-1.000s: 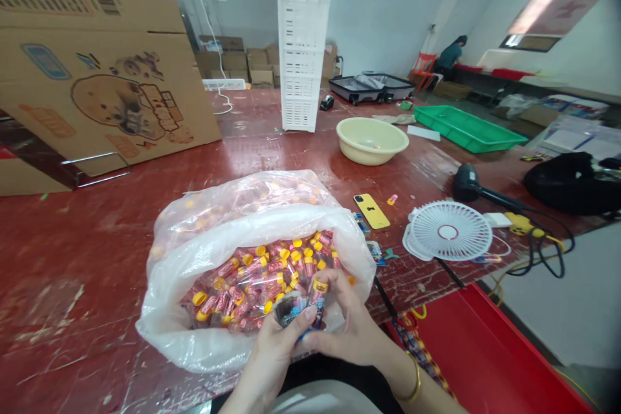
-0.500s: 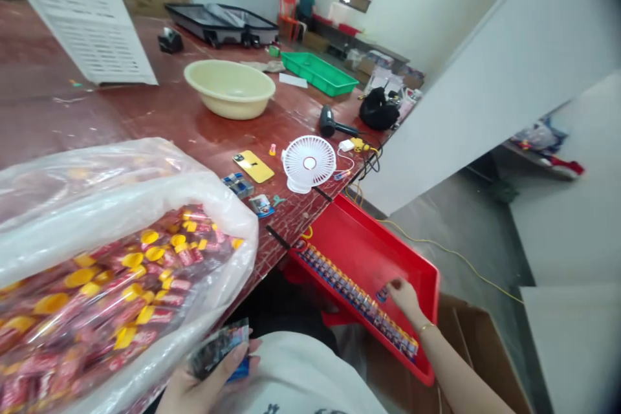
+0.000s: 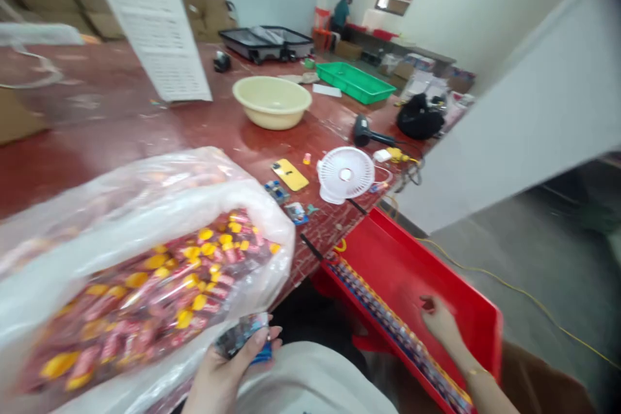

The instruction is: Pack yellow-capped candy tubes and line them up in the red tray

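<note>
The right hand (image 3: pixel 439 320), which held a small bottle a moment ago, is now half open with nothing visible in it over the long red plastic tray (image 3: pixel 392 252), so probably the bottle was laid down. The left hand (image 3: pixel 228 362) pinches dark-and-blue printed film sleeves (image 3: pixel 237 334) beside the open white plastic bag (image 3: pixel 228 197). The row of small yellow-topped bottles (image 3: pixel 388 319) follows the tray's left wall, leaving bare room towards the raised right rim.

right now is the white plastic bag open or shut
Open: the white plastic bag's mouth gapes, showing yellow-capped pink pieces inside.
</note>
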The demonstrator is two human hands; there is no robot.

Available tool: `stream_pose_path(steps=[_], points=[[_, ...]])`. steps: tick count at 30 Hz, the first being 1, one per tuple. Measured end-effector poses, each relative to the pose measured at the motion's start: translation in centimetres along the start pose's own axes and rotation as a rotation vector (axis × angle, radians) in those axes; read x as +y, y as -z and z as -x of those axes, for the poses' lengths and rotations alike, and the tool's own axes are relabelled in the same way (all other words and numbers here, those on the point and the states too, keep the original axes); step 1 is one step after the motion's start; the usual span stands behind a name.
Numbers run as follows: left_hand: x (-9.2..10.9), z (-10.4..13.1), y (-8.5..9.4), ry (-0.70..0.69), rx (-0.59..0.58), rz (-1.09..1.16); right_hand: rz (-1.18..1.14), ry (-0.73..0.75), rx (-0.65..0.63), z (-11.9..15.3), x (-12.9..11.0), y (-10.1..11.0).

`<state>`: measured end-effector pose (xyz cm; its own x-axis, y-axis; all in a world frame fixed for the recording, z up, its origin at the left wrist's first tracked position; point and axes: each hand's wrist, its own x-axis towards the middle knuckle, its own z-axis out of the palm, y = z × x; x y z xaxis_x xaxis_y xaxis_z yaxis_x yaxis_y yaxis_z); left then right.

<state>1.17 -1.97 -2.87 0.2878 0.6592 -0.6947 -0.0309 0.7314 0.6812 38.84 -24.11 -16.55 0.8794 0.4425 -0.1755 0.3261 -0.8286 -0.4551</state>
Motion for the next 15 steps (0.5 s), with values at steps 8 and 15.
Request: stream_pose_path(steps=[8,15], points=[[1.9,0.9,4.1,-0.190,0.123,0.115,-0.418,1.281,-0.345,8.0,-32.0,-5.9],[2.0,2.1,7.7,-0.209,0.284,0.283,-0.027,1.657,-0.578,15.6,-43.0,-11.7]])
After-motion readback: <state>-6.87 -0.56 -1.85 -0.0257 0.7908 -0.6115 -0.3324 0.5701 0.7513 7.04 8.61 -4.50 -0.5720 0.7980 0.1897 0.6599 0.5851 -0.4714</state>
